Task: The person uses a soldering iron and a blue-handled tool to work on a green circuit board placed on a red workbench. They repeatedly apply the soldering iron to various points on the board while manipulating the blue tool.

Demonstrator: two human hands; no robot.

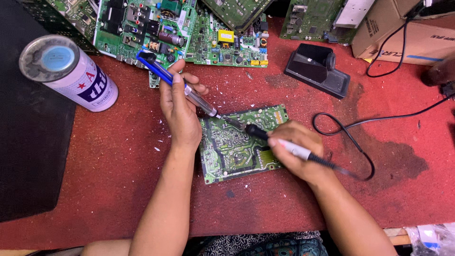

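A green circuit board lies solder side up on the red table top. My left hand grips a blue and silver desoldering pump, slanted with its tip down on the board's upper edge. My right hand holds a soldering iron with a black and white handle. The iron's tip meets the pump's tip near the board's top middle. The iron's black cable loops away to the right.
A white spray can lies at the upper left beside a black mat. Several green circuit boards are piled along the back. A black iron stand and cardboard boxes sit at the upper right.
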